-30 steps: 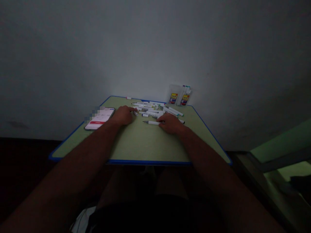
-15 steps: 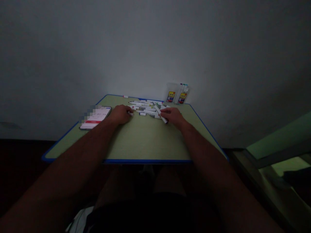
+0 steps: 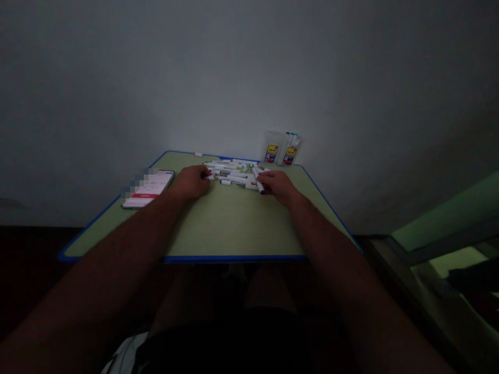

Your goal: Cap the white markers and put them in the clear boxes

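Note:
My left hand [image 3: 194,180] is closed, pinching a small white marker cap [image 3: 211,177] between thumb and fingers at the left side of the marker pile. In my right hand [image 3: 277,184], also closed, is a white marker [image 3: 258,182], tilted with its dark blue end toward me. A loose pile of white markers [image 3: 234,170] lies between and beyond my hands, partly hidden behind the right one. At the near edge of the pile rests a loose cap with a dark blue end [image 3: 225,182].
On the left of the blue-edged table [image 3: 234,228] lies a phone [image 3: 148,189] with its screen lit. Two clear cases [image 3: 272,148] [image 3: 290,150] stand at the back against the wall, the right one with several markers inside. A pink-ended cap [image 3: 198,154] lies near the back edge.
My right hand has raised its marker and turned it from lying sideways to pointing its dark end at me. My left hand has picked up the white cap. The view has shifted slightly.

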A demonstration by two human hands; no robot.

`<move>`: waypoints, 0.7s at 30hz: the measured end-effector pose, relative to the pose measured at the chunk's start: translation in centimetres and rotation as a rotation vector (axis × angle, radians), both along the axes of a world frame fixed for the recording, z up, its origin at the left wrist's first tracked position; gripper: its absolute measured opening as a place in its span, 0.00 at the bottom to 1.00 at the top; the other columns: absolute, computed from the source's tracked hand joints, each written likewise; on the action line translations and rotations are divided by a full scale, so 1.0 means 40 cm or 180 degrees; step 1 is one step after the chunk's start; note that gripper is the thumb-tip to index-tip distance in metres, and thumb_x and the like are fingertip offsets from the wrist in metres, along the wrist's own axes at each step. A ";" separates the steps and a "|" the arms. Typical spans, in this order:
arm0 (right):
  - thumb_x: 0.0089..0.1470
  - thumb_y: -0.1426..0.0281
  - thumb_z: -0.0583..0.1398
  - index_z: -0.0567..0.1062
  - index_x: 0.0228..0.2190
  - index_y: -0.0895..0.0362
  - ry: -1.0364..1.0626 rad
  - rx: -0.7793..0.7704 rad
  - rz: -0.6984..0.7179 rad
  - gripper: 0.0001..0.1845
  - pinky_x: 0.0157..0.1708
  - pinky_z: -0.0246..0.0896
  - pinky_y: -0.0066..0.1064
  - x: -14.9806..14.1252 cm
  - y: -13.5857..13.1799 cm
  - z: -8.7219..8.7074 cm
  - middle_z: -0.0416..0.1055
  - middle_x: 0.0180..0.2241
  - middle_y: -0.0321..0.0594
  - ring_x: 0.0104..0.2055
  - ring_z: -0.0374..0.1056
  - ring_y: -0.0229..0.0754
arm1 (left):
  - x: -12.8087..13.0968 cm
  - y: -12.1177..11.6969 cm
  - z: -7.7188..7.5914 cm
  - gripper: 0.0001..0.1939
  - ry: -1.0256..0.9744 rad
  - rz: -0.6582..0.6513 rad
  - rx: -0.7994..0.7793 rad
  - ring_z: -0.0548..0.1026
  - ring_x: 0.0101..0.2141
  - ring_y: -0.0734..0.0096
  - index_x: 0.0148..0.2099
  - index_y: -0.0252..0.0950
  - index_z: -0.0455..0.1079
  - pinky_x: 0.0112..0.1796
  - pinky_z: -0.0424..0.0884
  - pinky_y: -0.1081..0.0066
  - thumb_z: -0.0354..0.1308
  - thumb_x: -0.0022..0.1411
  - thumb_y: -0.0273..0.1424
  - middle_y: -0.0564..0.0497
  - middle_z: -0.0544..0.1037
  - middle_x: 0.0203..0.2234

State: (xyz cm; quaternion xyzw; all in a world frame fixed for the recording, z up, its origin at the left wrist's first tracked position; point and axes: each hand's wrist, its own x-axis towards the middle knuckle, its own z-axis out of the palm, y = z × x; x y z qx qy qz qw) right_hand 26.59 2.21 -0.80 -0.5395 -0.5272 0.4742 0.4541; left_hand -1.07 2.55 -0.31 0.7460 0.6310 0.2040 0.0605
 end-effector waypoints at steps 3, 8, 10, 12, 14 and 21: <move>0.50 0.75 0.66 0.78 0.32 0.60 0.0055 -0.0062 -0.0048 0.04 0.18 0.61 0.24 0.000 0.002 0.000 0.72 0.21 0.34 0.19 0.63 0.32 | 0.006 -0.005 0.003 0.15 -0.0191 -0.0046 0.0056 0.78 0.40 0.56 0.47 0.36 0.77 0.43 0.71 0.61 0.59 0.58 0.30 0.41 0.82 0.42; 0.50 0.75 0.66 0.78 0.32 0.60 0.0158 -0.0170 -0.0057 0.04 0.19 0.61 0.24 0.000 -0.003 0.008 0.74 0.24 0.36 0.20 0.64 0.32 | 0.018 -0.017 0.010 0.12 -0.0506 -0.0064 0.0095 0.77 0.38 0.61 0.44 0.39 0.78 0.42 0.71 0.62 0.59 0.58 0.30 0.45 0.82 0.39; 0.51 0.75 0.66 0.77 0.30 0.60 0.0259 -0.0186 0.0043 0.02 0.20 0.61 0.23 0.001 -0.004 0.009 0.75 0.25 0.37 0.22 0.65 0.32 | 0.022 -0.022 0.013 0.11 -0.0585 -0.0069 0.0099 0.76 0.37 0.61 0.44 0.39 0.77 0.42 0.71 0.63 0.60 0.58 0.31 0.46 0.82 0.38; 0.50 0.75 0.66 0.76 0.26 0.60 0.0303 -0.0174 0.0137 0.04 0.20 0.60 0.23 0.003 -0.003 0.008 0.75 0.25 0.37 0.22 0.65 0.32 | 0.025 -0.025 0.015 0.12 -0.0616 -0.0055 0.0087 0.76 0.36 0.62 0.44 0.38 0.77 0.41 0.71 0.63 0.60 0.58 0.31 0.46 0.82 0.38; 0.50 0.75 0.66 0.74 0.23 0.60 0.0265 -0.0178 0.0169 0.06 0.18 0.58 0.23 0.005 0.000 0.007 0.74 0.24 0.37 0.21 0.64 0.31 | 0.025 -0.025 0.015 0.12 -0.0621 -0.0051 0.0083 0.77 0.36 0.61 0.44 0.38 0.78 0.40 0.71 0.63 0.60 0.57 0.31 0.45 0.82 0.37; 0.52 0.71 0.66 0.72 0.24 0.59 0.0147 -0.0198 0.0271 0.09 0.13 0.47 0.24 0.008 -0.005 0.011 0.71 0.20 0.34 0.16 0.57 0.30 | 0.020 -0.011 0.001 0.13 -0.0660 -0.0135 0.0123 0.77 0.36 0.62 0.44 0.36 0.78 0.41 0.71 0.63 0.60 0.58 0.32 0.45 0.82 0.37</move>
